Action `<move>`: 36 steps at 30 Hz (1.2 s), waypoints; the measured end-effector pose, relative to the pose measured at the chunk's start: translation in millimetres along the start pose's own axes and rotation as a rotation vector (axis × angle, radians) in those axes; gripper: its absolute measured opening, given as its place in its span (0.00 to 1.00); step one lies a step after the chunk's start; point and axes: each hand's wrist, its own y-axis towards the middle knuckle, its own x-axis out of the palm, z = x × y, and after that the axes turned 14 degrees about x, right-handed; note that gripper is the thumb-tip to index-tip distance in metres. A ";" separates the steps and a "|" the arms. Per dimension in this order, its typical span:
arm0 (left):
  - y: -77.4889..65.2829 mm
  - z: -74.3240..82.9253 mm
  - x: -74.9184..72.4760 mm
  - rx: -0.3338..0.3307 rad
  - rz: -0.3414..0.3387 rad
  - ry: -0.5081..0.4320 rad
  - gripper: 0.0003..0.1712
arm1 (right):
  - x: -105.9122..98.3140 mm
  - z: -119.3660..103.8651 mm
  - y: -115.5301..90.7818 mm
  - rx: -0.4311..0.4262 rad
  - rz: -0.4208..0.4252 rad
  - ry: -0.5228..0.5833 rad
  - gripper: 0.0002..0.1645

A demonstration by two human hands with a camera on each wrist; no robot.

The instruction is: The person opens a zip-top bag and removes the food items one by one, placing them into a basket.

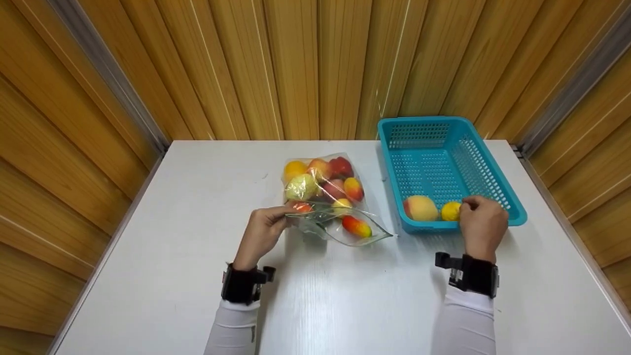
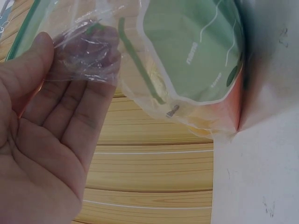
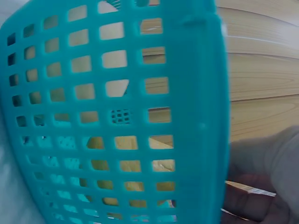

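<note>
My left hand [image 1: 261, 231] pinches the rim of a clear zip bag [image 1: 325, 231] between thumb and fingers. Several fruits fill the bag, among them an orange [image 1: 295, 170], a red apple [image 1: 341, 167] and a red-yellow mango [image 1: 357, 227] near its mouth. Up close in the left wrist view, the film [image 2: 88, 51] covers the fingertips. My right hand [image 1: 483, 227] reaches over the front rim of a teal basket [image 1: 493, 167], its curled fingers pinching a lemon [image 1: 450, 211]. A peach [image 1: 420, 208] lies beside the lemon. In the right wrist view the basket wall hides the fingertips.
The white table [image 1: 197, 197] carries the bag at its middle and the basket at the back right. Wood-patterned panels [image 1: 291, 69] rise behind it and along both sides. The basket's perforated wall [image 3: 117, 93] stands close before the right wrist camera.
</note>
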 end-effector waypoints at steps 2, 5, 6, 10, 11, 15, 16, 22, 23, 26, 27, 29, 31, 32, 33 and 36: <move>-0.3 -0.1 0.0 -0.005 0.000 -0.009 0.15 | 2.0 0.6 0.5 -0.005 -0.015 -0.019 0.15; -0.1 0.6 -0.1 -0.003 -0.003 -0.013 0.14 | 4.1 0.7 0.6 -0.013 -0.045 -0.051 0.15; -0.1 0.8 -0.2 0.002 -0.004 -0.008 0.15 | 4.7 0.5 0.7 -0.013 -0.058 -0.060 0.16; 0.2 1.5 -0.6 0.014 -0.010 0.023 0.14 | 7.1 0.2 1.4 0.004 -0.116 -0.105 0.17; 0.2 1.4 -0.6 0.019 -0.012 0.030 0.14 | 7.5 0.3 1.6 0.010 -0.130 -0.114 0.17; 0.6 1.5 -0.5 0.023 -0.016 0.021 0.12 | 8.4 0.8 1.8 0.010 -0.154 -0.139 0.17; 0.6 1.6 -0.5 0.024 -0.017 0.020 0.12 | 8.5 0.6 1.8 0.009 -0.157 -0.138 0.17; -0.2 1.6 -0.3 0.006 -0.008 0.005 0.11 | 7.0 -3.6 -0.2 -0.002 -0.165 -0.109 0.18; -0.2 1.8 -0.2 0.006 -0.006 0.005 0.11 | 6.3 -4.9 -1.3 -0.009 -0.165 -0.100 0.18; -0.1 1.3 0.1 0.009 -0.003 -0.005 0.12 | 4.4 -9.2 -5.5 -0.055 -0.166 -0.067 0.17; 0.0 1.1 0.2 0.010 -0.002 -0.007 0.12 | 4.0 -11.1 -7.4 -0.081 -0.163 -0.051 0.16; -0.2 0.5 0.3 0.016 -0.002 -0.005 0.12 | 3.2 -16.0 -12.3 -0.149 -0.160 -0.022 0.14; -0.4 -0.1 0.4 0.021 -0.002 -0.003 0.13 | 2.8 -21.7 -18.0 -0.236 -0.158 0.026 0.12; -0.7 -0.2 0.3 0.023 -0.003 0.002 0.13 | 2.7 -25.0 -21.3 -0.282 -0.161 0.056 0.11; -0.9 -0.2 0.3 0.024 -0.002 0.005 0.14 | 3.0 -28.2 -24.7 -0.329 -0.165 0.087 0.09; -1.0 -0.8 0.4 0.025 -0.003 -0.006 0.15 | 3.7 -38.5 -36.2 -0.449 -0.209 0.189 0.07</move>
